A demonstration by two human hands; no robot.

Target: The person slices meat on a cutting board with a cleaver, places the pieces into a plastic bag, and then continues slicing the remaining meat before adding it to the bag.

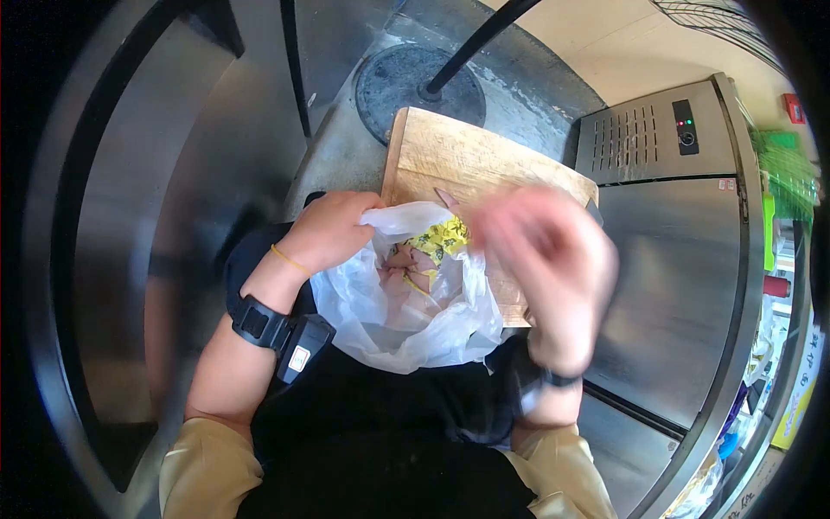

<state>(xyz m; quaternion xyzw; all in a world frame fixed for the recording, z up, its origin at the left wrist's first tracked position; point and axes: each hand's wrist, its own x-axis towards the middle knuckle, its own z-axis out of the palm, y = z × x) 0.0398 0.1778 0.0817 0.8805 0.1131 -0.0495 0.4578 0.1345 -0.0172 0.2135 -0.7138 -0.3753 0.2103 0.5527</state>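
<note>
My left hand [333,229] is closed on the rim of a translucent white plastic bag [398,333], its fingers pinching the upper left edge. The bag hangs open over my lap, against the near side of a wooden board [484,156]. Inside it lie a crumpled yellow piece with dark print [445,235] and several pinkish-brown scraps [411,264]. My right hand [553,259] is raised right of the bag's mouth, over the board. Motion smears its fingers, so whether they hold anything cannot be made out. A small pinkish piece [446,198] shows on the board near the bag's rim.
Behind the board, a round black stand base [419,91] with a pole rests on the floor. A stainless steel cabinet [674,277] stands on the right, beside shelves of colourful items [774,225]. Dark metal panels [216,173] rise on the left.
</note>
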